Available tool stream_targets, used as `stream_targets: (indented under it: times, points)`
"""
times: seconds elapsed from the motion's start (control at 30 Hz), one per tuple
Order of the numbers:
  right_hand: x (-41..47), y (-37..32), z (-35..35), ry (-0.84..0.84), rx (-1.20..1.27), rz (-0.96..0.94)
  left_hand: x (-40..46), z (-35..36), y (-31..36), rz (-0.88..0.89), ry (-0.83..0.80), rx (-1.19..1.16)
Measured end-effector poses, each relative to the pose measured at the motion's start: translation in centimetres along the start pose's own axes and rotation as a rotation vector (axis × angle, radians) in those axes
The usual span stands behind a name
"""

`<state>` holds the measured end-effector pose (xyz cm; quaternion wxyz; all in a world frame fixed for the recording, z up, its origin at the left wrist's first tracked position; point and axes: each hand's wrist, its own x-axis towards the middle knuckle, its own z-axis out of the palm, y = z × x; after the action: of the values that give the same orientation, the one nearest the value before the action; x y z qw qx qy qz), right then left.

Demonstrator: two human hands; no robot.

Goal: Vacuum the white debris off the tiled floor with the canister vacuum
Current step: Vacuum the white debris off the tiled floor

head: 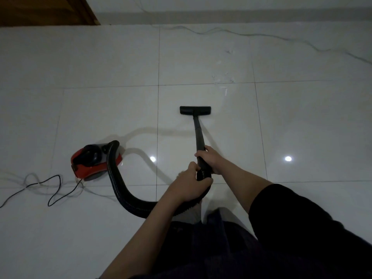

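Note:
A red and black canister vacuum [91, 161] sits on the white tiled floor [104, 109] at the left. Its black ribbed hose [120, 190] curves down and right to the black wand [199, 135]. My right hand [210, 159] grips the wand near its lower end. My left hand [190, 185] grips the ribbed hose end just behind it. The flat black floor nozzle [195, 110] rests on the tile ahead of me. White debris [224, 81] lies scattered beyond the nozzle, up and to the right, apart from it.
A black power cord [53, 190] loops on the floor left of the canister. A thin pale cable [281, 40] snakes along the far floor near the wall. A brown wooden door [44, 11] stands at the far left. My dark-clothed legs fill the bottom right.

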<state>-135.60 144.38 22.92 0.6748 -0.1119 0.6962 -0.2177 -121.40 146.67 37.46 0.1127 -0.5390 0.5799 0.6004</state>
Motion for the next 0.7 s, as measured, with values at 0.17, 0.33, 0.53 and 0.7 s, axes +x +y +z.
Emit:
stream_targets:
  times: [0.17,0.33,0.53,0.7]
  points:
    - [-2.7,6.2,-0.3,-0.010,0.001,-0.016,-3.9,5.5,-2.7,0.025,0.033,-0.002]
    - [-5.8,13.0,-0.3,-0.016,0.026,-0.022,-7.8,10.7,-5.8,0.051,0.026,0.013]
    - [-9.2,18.8,1.3,-0.028,0.071,-0.022,-11.6,14.3,-9.4,0.012,-0.003,0.057]
    - [-10.8,21.5,2.9,-0.019,0.100,-0.017,-13.8,15.2,-11.4,0.004,-0.032,0.026]
